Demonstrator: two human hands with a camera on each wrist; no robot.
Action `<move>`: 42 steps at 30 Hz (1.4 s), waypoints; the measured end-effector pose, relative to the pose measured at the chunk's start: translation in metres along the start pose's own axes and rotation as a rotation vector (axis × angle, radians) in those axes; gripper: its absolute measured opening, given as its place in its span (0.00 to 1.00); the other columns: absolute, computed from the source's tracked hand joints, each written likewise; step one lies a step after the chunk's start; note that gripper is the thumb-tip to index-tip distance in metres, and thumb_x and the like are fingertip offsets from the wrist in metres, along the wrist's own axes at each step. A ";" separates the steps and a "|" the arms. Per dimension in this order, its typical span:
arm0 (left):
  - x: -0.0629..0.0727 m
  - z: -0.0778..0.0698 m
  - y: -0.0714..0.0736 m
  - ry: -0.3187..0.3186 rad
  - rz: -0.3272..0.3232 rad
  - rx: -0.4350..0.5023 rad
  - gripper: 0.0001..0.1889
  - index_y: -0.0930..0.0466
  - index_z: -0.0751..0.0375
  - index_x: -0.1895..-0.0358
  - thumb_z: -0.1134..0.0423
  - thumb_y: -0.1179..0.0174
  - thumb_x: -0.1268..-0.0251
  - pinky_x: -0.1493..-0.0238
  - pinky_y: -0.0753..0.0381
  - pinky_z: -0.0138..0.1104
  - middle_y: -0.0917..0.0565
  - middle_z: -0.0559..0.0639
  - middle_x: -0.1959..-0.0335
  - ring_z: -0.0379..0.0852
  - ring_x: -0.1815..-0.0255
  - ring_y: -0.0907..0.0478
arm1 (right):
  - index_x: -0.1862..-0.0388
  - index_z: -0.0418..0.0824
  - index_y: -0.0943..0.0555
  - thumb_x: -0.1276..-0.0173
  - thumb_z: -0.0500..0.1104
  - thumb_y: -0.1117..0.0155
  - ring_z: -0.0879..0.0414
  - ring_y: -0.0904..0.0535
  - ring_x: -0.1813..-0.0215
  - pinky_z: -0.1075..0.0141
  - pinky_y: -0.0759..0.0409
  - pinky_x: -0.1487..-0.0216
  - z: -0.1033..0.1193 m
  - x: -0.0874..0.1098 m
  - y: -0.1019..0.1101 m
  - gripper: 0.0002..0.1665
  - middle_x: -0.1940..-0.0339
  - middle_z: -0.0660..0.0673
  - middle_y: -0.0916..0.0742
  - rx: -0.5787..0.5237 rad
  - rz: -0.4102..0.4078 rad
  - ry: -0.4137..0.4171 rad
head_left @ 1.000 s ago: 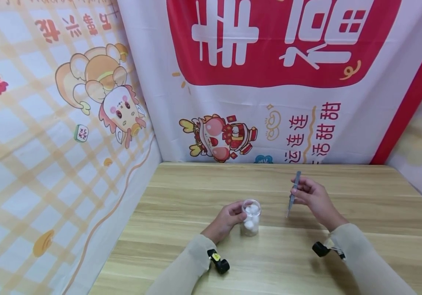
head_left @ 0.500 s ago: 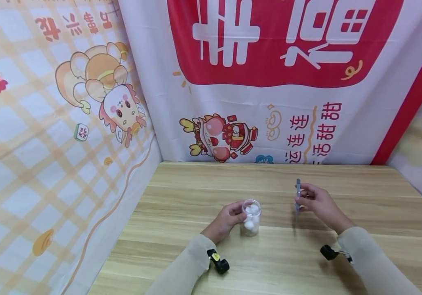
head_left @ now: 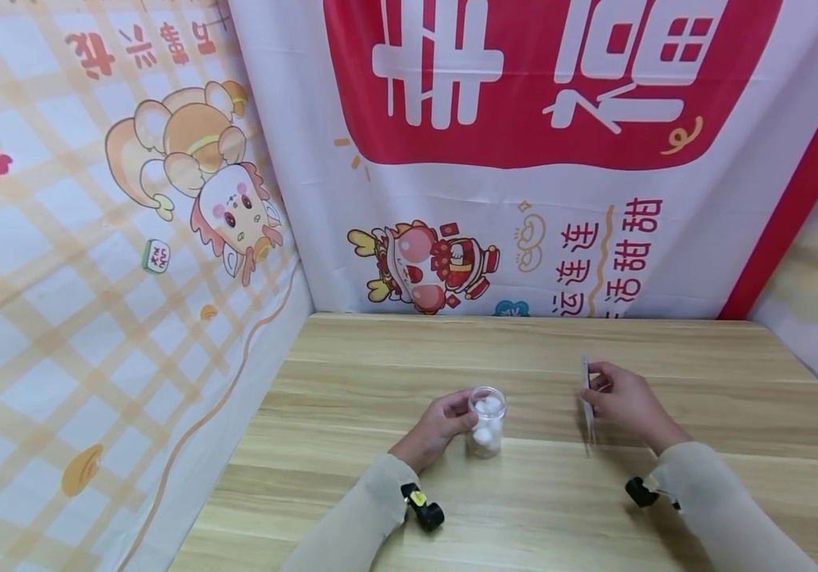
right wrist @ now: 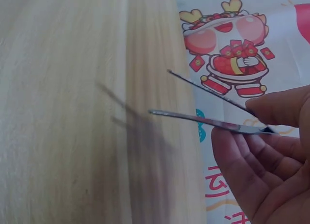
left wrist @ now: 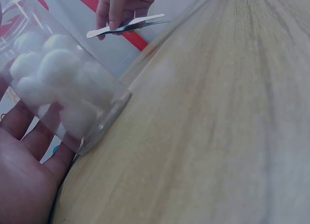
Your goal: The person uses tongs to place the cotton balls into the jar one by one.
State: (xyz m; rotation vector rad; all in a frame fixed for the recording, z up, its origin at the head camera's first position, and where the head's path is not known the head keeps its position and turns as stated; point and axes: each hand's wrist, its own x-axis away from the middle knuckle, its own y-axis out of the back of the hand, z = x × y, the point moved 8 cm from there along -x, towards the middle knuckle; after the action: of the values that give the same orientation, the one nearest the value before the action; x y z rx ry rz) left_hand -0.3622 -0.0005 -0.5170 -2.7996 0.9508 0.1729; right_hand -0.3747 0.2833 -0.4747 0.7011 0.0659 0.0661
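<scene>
Standing on the wooden table, a clear jar [head_left: 486,425] holds several white cotton balls [left wrist: 60,69]. My left hand [head_left: 439,429] grips the jar from its left side, fingers and thumb around it. To the right, above the table, my right hand [head_left: 630,403] pinches metal tweezers [right wrist: 213,121] between thumb and fingers. In the right wrist view the tweezers' two tips stand apart with nothing between them. They point down toward the tabletop in the head view. No lid shows on the jar.
The light wooden table [head_left: 352,508] reaches back to a printed cloth [head_left: 295,159] hung behind it. A checked cloth wall [head_left: 44,342] runs along the left side. Black wrist cameras [head_left: 426,512] are strapped to both sleeves.
My right hand has moved a little right and toward me, and the tweezers have turned so their tips hang nearer me. The left hand and jar have stayed still.
</scene>
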 end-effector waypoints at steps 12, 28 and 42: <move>0.000 0.002 0.001 0.009 -0.003 -0.006 0.33 0.30 0.64 0.33 0.51 0.35 0.36 0.41 0.26 0.37 0.22 0.55 0.40 0.47 0.41 0.26 | 0.37 0.30 0.30 0.31 0.42 0.38 0.52 0.22 0.68 0.61 0.19 0.71 -0.017 -0.001 -0.007 0.28 0.61 0.40 0.19 0.092 0.049 -0.073; 0.001 -0.001 0.000 0.007 0.013 -0.030 0.30 0.30 0.61 0.32 0.50 0.38 0.34 0.39 0.27 0.38 0.23 0.54 0.39 0.48 0.40 0.26 | 0.46 0.27 0.26 0.32 0.41 0.42 0.54 0.24 0.73 0.62 0.26 0.76 -0.021 -0.004 -0.006 0.22 0.68 0.42 0.17 0.358 0.038 -0.037; 0.000 0.000 0.000 0.012 0.024 -0.055 0.26 0.29 0.57 0.32 0.53 0.42 0.30 0.38 0.28 0.39 0.22 0.53 0.40 0.48 0.40 0.26 | 0.49 0.26 0.25 0.37 0.41 0.39 0.50 0.23 0.68 0.59 0.25 0.71 -0.030 -0.009 -0.004 0.22 0.65 0.38 0.16 0.397 0.029 -0.085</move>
State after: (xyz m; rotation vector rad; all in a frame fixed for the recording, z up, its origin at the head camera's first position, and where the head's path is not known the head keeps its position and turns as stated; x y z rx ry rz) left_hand -0.3616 -0.0005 -0.5171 -2.8426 0.9979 0.1883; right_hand -0.3856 0.2990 -0.5001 1.1013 -0.0135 0.0508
